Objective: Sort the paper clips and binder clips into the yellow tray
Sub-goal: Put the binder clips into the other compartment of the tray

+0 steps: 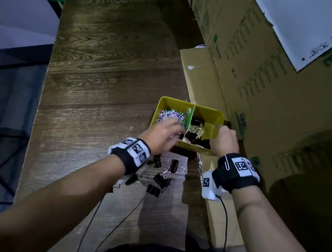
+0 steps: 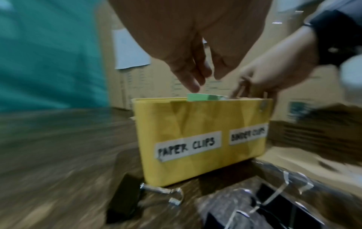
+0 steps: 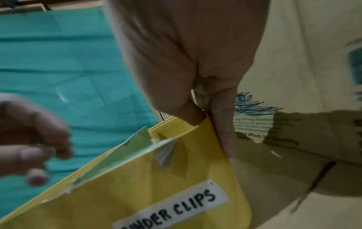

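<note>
The yellow tray (image 1: 208, 109) stands on the wooden table, split by a green divider (image 1: 190, 116). Its front (image 2: 195, 124) carries labels reading PAPER CLIPS and BINDER CLIPS. Coloured paper clips (image 1: 170, 114) fill the left compartment; black binder clips (image 1: 196, 128) lie in the right one. My left hand (image 1: 178, 127) hovers over the tray's near left rim and seems to pinch a small paper clip (image 1: 172, 135). My right hand (image 1: 220, 128) grips the tray's near right corner (image 3: 207, 124), thumb inside. Several black binder clips (image 1: 162, 177) lie loose on the table below my wrists.
Tall cardboard boxes (image 1: 264, 94) wall off the right side, and a flat carton (image 1: 197, 74) lies beside the tray. A white paper clip (image 1: 227, 161) is hooked on my right wristband. Thin cables (image 1: 112, 221) trail toward me. The table's left edge (image 1: 39, 114) drops off.
</note>
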`<control>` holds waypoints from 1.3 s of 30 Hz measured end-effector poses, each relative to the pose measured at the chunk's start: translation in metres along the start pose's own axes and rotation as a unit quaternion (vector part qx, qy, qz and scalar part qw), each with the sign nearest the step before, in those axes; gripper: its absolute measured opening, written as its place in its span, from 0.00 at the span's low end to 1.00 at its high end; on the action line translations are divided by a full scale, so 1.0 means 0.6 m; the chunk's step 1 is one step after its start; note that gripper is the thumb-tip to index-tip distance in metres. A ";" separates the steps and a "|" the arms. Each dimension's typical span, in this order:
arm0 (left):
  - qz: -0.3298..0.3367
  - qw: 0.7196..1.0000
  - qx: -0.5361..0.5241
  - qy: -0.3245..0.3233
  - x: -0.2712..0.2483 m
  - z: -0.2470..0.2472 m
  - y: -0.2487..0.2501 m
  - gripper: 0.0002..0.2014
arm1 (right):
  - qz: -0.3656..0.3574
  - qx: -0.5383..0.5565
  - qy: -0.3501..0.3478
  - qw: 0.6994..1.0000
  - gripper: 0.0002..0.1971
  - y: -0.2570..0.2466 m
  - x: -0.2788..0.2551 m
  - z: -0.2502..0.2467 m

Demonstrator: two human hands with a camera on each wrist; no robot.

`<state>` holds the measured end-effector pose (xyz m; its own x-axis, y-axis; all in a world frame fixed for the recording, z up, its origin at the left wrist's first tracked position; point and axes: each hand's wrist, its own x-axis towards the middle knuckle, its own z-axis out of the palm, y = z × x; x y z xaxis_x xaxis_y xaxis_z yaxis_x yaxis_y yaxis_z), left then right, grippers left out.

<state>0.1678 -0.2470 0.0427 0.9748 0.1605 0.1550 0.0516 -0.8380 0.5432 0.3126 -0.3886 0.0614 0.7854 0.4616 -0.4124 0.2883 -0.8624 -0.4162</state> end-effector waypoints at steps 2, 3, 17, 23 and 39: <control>-0.110 0.988 -0.015 0.106 -0.018 -0.024 -0.036 0.05 | -0.019 -0.004 -0.002 1.000 0.23 -0.012 0.016 0.008; -0.177 0.973 -0.017 0.146 -0.032 -0.032 -0.055 0.05 | -0.025 -0.005 -0.001 1.000 0.24 -0.018 0.022 0.013; -0.566 0.813 -0.078 0.110 -0.113 0.058 -0.149 0.27 | -0.091 0.285 -0.112 0.947 0.24 -0.042 0.010 0.060; -0.554 0.826 -0.072 0.071 -0.122 0.049 -0.150 0.18 | -0.039 0.208 -0.128 0.969 0.16 0.012 -0.023 0.105; -0.478 0.767 -0.397 0.160 -0.136 -0.012 -0.097 0.14 | -0.210 -0.048 -0.168 0.962 0.20 0.041 -0.066 0.161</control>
<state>0.0834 -0.2074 0.0043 0.4639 0.7296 -0.5024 0.4379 0.3042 0.8460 0.2359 -0.4082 -0.0107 0.3715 0.8006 -0.4700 0.6030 -0.5931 -0.5336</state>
